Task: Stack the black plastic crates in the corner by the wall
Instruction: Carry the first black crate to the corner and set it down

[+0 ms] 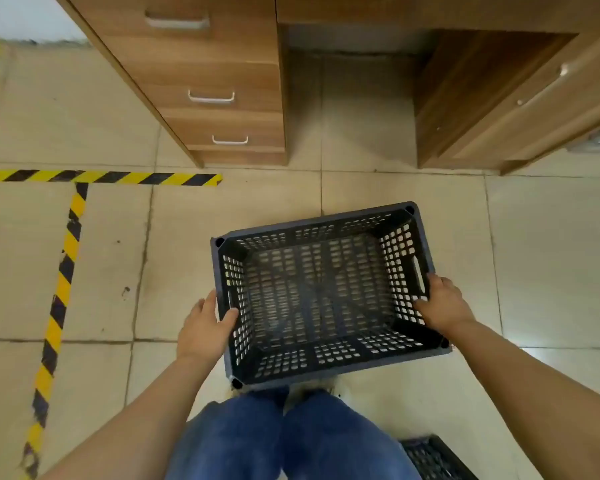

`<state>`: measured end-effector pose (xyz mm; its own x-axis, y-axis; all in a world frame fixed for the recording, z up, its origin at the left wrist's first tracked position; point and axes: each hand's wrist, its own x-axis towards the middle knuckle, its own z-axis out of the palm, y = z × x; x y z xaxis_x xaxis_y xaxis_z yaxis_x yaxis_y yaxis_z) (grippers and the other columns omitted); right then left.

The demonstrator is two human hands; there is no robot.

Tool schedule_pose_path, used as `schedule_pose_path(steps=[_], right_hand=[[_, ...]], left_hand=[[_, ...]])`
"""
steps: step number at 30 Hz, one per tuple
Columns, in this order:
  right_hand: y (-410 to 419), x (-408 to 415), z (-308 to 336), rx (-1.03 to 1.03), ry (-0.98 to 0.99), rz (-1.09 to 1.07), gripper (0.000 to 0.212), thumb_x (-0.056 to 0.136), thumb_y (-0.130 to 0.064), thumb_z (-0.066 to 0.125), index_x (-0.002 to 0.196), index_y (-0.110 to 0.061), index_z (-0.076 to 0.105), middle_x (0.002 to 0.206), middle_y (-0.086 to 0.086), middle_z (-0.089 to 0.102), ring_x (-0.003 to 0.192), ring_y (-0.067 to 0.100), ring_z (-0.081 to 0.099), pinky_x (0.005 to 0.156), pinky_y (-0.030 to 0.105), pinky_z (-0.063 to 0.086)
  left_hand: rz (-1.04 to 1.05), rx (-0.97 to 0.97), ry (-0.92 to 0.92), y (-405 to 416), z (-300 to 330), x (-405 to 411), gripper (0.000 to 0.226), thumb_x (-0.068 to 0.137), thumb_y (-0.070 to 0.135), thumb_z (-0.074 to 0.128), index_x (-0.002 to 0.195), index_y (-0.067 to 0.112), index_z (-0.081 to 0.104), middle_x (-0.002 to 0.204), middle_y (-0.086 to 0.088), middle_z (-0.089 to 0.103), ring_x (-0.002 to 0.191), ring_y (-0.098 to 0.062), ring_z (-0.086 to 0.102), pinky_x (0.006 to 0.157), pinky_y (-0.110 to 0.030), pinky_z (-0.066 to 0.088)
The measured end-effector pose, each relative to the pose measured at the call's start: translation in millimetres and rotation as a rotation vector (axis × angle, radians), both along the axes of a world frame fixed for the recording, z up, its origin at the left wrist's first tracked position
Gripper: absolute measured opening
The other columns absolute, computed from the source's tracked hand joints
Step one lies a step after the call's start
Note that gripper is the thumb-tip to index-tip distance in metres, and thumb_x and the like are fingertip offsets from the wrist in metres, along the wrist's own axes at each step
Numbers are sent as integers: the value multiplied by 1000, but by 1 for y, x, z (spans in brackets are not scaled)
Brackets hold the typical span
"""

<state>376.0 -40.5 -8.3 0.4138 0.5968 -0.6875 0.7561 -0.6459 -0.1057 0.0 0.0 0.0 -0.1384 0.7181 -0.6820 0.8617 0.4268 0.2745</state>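
Note:
A black plastic crate (326,292) with perforated walls and floor is held above the tiled floor, in front of my legs, open side up and empty. My left hand (207,329) grips its left short wall, thumb inside the rim. On the right short wall, beside the handle slot, my right hand (442,303) holds on with fingers over the rim. Part of a second black crate (433,459) shows on the floor at the bottom right, behind my right leg.
A wooden desk stands ahead: a drawer unit (219,95) on the left, a cabinet (499,105) on the right, a knee gap (350,105) between. Yellow-black hazard tape (101,177) runs across the beige tiles and down the left (58,306).

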Motion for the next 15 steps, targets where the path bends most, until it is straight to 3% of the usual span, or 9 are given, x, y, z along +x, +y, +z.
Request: schedule_pose_path(steps=[6, 10, 12, 15], right_hand=[[22, 4, -54, -1, -49, -75, 77, 88, -28, 58, 146, -4, 14, 144, 24, 29, 128, 43, 31, 105, 50, 31], [29, 3, -66, 23, -55, -146, 78, 90, -29, 55, 148, -5, 8, 144, 27, 27, 128, 45, 30, 104, 49, 30], [29, 4, -68, 37, -42, -192, 75, 90, -29, 55, 147, -7, 12, 141, 27, 31, 126, 45, 33, 103, 50, 31], [30, 15, -66, 110, 89, -388, 62, 88, -38, 55, 136, -4, 36, 131, 27, 47, 116, 45, 48, 100, 52, 40]], left_hand=[[121, -42, -112, 5, -55, -4, 65, 77, 41, 57, 136, 29, 32, 129, -6, 55, 112, -28, 56, 94, -47, 48], [208, 2, -188, 4, -70, 2, 57, 72, 15, 69, 116, 25, 35, 113, -7, 59, 99, -27, 62, 84, -48, 54], [323, 11, -233, 7, -68, 8, 57, 72, 8, 70, 116, 20, 35, 113, -9, 58, 100, -29, 61, 87, -48, 52], [487, -39, -284, 17, -62, 11, 51, 76, 0, 66, 112, 15, 34, 110, -12, 58, 99, -34, 61, 90, -51, 50]])
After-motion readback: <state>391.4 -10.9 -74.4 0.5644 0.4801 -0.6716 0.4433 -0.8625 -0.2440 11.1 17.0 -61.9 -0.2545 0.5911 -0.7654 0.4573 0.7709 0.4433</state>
